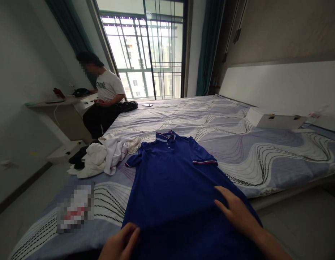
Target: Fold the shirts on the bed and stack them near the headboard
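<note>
A blue polo shirt (170, 180) with a striped collar lies spread face up on the bed (237, 144). My right hand (236, 211) rests flat on the shirt's lower right part, fingers stretched out and apart. My left hand (121, 243) sits at the shirt's lower left hem near the bottom of the view, fingers curled at the fabric's edge; whether it grips the cloth I cannot make out.
A heap of white clothes (104, 155) lies left of the shirt. Another person (104, 104) sits at the bed's far left by a desk (61, 104). A white box (275, 119) lies at the right near the headboard. A phone (147, 105) lies far back.
</note>
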Demonstrator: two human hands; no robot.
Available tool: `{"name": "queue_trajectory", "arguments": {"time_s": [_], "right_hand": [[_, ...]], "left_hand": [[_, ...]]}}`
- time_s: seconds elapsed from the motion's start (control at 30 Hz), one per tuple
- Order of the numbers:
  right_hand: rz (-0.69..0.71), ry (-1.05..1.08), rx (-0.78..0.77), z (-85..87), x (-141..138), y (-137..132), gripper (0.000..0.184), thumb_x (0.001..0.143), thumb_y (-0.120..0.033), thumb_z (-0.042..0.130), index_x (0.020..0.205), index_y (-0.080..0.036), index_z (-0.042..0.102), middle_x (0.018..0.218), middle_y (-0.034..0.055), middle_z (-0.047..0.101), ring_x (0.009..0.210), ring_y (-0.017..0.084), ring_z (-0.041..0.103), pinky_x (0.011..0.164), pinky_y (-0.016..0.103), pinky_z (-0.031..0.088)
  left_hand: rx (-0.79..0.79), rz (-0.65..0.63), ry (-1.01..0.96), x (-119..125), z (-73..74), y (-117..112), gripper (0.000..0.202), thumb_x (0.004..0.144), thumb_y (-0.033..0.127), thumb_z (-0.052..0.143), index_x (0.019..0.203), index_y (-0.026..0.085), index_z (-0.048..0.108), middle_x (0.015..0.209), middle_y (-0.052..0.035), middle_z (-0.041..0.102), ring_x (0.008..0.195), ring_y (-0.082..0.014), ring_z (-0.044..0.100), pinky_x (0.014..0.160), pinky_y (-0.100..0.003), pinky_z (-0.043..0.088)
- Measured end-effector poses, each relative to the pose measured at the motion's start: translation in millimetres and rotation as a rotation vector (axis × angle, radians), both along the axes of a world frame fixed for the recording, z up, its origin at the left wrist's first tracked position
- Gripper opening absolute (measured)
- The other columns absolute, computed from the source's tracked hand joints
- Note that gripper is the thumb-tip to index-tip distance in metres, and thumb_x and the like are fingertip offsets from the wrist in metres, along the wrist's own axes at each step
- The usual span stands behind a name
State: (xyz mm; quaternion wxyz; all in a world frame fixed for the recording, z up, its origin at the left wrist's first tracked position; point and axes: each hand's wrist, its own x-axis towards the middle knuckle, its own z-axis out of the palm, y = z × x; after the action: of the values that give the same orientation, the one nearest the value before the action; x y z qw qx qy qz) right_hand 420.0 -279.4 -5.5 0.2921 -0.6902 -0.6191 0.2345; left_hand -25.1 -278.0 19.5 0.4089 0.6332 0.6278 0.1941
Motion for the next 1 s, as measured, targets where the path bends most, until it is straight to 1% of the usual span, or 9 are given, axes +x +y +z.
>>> {"name": "queue_trajectory", "arguments": {"time_s": [0.1,0.17,0.23,0.37,0.47,0.57,0.67,0.8,1.0], "right_hand": [[0.311,-0.170,-0.034,-6.8,-67,54,0.067,0.094,-0.050,0.046,0.153,-0.018,0.040,0.160,0.0095,0.035,0.150,0.025,0.026,0.123,0.044,0.022],[0.385,-0.314,-0.022,-14.8,-81,87,0.069,0.097,-0.052,0.043,0.156,-0.019,0.033,0.165,0.0086,0.024,0.153,0.026,0.016,0.124,0.049,0.013],[0.402,-0.416,0.001,-20.3,-75,119,0.067,0.099,-0.054,0.039,0.158,-0.023,0.030,0.166,0.0065,0.020,0.153,0.027,0.014,0.124,0.051,0.010],[0.338,-0.522,-0.011,-20.4,-34,177,0.064,0.100,-0.056,0.036,0.157,-0.030,0.029,0.161,0.0101,0.034,0.146,0.028,0.033,0.119,0.049,0.020],[0.102,-0.588,-0.033,-19.2,8,218,0.066,0.100,-0.053,0.038,0.159,-0.026,0.025,0.152,0.0154,0.047,0.141,0.031,0.039,0.117,0.054,0.018],[-0.383,-0.574,-0.094,-23.7,54,250,0.070,0.098,-0.051,0.043,0.158,-0.019,0.025,0.158,0.0189,0.036,0.146,0.038,0.028,0.114,0.063,0.016],[-0.742,-0.462,-0.165,-31.4,92,272,0.091,0.088,-0.063,0.055,0.155,-0.007,0.028,0.156,0.0266,0.034,0.143,0.043,0.030,0.110,0.059,0.028],[-0.812,-0.387,-0.132,-32.7,123,292,0.104,0.077,-0.070,0.066,0.148,0.000,0.036,0.138,0.0297,0.053,0.130,0.040,0.049,0.103,0.050,0.041],[-0.672,-0.272,-0.288,-16.2,152,324,0.041,0.081,-0.046,0.075,0.106,-0.013,0.069,0.110,0.0189,0.070,0.104,0.032,0.068,0.087,0.041,0.053]], "left_hand": [[0.400,-0.207,0.092,57,-13.4,66,0.045,0.094,0.052,0.043,0.121,0.027,0.068,0.138,-0.0072,0.064,0.131,-0.0262,0.056,0.112,-0.042,0.044],[0.526,-0.367,0.270,75,-29.0,117,0.051,0.095,0.048,0.042,0.140,0.027,0.056,0.155,-0.0058,0.047,0.147,-0.0265,0.036,0.120,-0.049,0.032],[0.557,-0.442,0.452,75,-42.2,164,0.056,0.097,0.049,0.040,0.149,0.030,0.043,0.161,-0.0039,0.036,0.152,-0.0266,0.025,0.122,-0.053,0.025],[0.518,-0.325,0.651,53,-52.0,224,0.058,0.099,0.049,0.034,0.154,0.031,0.034,0.165,-0.0023,0.027,0.153,-0.0270,0.020,0.122,-0.052,0.023],[0.518,-0.297,0.698,48,-53.2,243,0.059,0.098,0.051,0.033,0.155,0.034,0.030,0.166,0.0005,0.023,0.153,-0.0268,0.018,0.123,-0.051,0.021],[0.512,-0.274,0.724,51,-55.3,250,0.059,0.098,0.051,0.033,0.155,0.036,0.028,0.166,0.0016,0.020,0.154,-0.0268,0.016,0.123,-0.051,0.019],[0.512,-0.275,0.731,53,-57.6,253,0.060,0.098,0.051,0.033,0.155,0.037,0.027,0.166,0.0023,0.020,0.154,-0.0266,0.016,0.122,-0.050,0.019],[0.521,-0.274,0.736,52,-58.9,258,0.060,0.098,0.052,0.033,0.155,0.038,0.025,0.167,0.0029,0.019,0.154,-0.0263,0.015,0.122,-0.049,0.020],[0.552,-0.288,0.742,52,-59.2,262,0.059,0.098,0.051,0.035,0.155,0.037,0.027,0.166,0.0020,0.021,0.153,-0.0269,0.019,0.121,-0.051,0.024]]}}
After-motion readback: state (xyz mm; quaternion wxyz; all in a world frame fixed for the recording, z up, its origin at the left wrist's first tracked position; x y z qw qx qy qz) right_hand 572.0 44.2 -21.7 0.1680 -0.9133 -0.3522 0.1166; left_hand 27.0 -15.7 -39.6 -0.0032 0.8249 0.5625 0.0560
